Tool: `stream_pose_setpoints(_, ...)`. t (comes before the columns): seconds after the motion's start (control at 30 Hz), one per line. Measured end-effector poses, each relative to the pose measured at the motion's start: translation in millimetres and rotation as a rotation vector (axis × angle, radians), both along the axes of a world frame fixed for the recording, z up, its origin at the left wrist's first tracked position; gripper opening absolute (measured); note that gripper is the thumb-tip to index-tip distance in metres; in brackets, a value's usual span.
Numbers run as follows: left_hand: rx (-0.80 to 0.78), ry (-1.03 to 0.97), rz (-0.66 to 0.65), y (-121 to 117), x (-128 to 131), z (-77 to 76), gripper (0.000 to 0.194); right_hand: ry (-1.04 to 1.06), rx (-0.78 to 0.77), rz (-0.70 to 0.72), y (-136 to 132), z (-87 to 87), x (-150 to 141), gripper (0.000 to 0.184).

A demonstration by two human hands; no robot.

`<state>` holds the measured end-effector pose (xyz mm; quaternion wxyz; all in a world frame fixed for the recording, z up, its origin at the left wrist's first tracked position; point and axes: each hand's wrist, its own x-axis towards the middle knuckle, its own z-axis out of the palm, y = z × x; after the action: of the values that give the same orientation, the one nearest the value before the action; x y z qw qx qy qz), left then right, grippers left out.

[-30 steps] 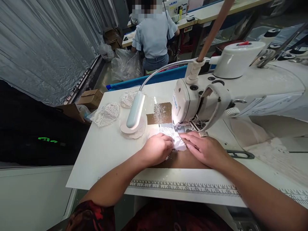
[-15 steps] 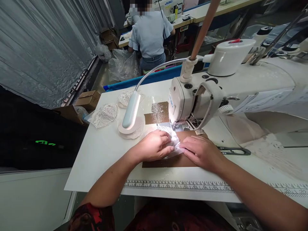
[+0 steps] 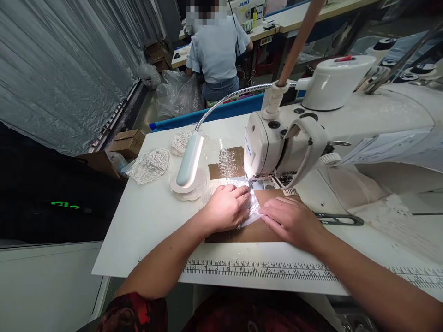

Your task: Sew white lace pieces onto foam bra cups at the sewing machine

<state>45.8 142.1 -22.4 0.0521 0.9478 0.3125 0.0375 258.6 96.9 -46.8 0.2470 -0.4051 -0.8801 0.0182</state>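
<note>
A white lace piece (image 3: 254, 206) lies under the needle area of the white sewing machine (image 3: 265, 143), lit by a lamp. My left hand (image 3: 226, 208) presses on the lace with its fingers curled together, fingertips close to the presser foot. At the lace's right edge, my right hand (image 3: 290, 219) holds the border between thumb and fingers. Beneath both hands is a brown plate (image 3: 266, 232) on the table. The lace under my left palm is hidden.
Several lace pieces (image 3: 152, 166) lie at the table's left. A bendable lamp (image 3: 190, 159) hangs above a round pale piece. Black thread snips (image 3: 341, 219) and sheer lace fabric (image 3: 387, 216) are at right. A co-worker (image 3: 218, 50) sits ahead.
Both hands shifted slightly nearer me with the lace, which turned a little. My left fingers then moved forward toward the presser foot. My right hand stays at the lace edge.
</note>
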Motion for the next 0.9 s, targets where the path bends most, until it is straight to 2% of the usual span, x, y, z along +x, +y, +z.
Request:
stream_pose_setpoints(0.3,0.040,-0.019,-0.032,0,1,-0.2,0.038,-0.012,0.042,-0.003,-1,-3.0,1,0.021)
stream_pose_setpoints(0.57,0.054,-0.022,-0.011,12,-3,-3.9,0.042,-0.079,0.050,-0.044,4,-5.5,-2,0.024)
stream_pose_setpoints(0.77,0.120,-0.027,-0.065,9,-2,-7.3,0.036,-0.094,0.066,-0.059,5,-10.3,-1,0.023)
stream_pose_setpoints(0.9,0.122,-0.034,-0.053,9,0,-10.1,0.037,-0.107,0.064,-0.063,5,-9.9,-1,0.025)
